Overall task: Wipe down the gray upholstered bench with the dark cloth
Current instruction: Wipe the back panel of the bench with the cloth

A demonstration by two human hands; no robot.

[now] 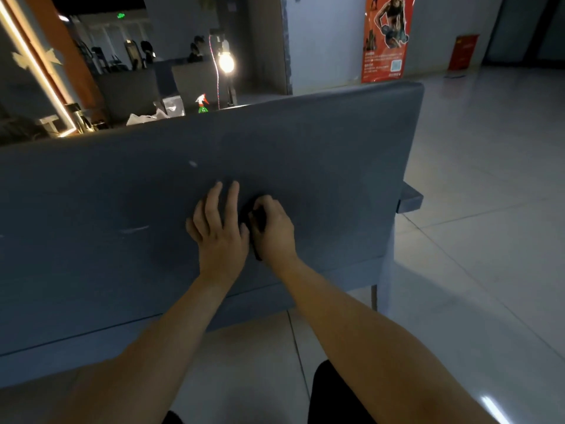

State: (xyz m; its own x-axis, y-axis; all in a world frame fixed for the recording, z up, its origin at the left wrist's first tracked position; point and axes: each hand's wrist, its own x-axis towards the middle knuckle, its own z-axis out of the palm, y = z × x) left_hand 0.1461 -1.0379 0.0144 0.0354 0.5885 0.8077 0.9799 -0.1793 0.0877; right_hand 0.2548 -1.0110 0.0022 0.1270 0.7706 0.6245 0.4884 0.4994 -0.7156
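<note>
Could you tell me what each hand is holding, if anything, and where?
The right hand grips the bunched dark cloth, fingers curled over it, against the gray bench; the left hand lies flat, holding nothing.

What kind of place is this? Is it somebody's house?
Probably a gym, not a house. An orange fitness poster of someone working out hangs on the wall, and what look like exercise machines stand in the dim back area.

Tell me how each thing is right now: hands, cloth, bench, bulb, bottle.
bench, pale smudges on it
left hand, flat on the bench, fingers straight
right hand, curled round the dark cloth
dark cloth, bunched, pressed against the bench
light bulb, lit
spray bottle, upright behind the bench
</note>
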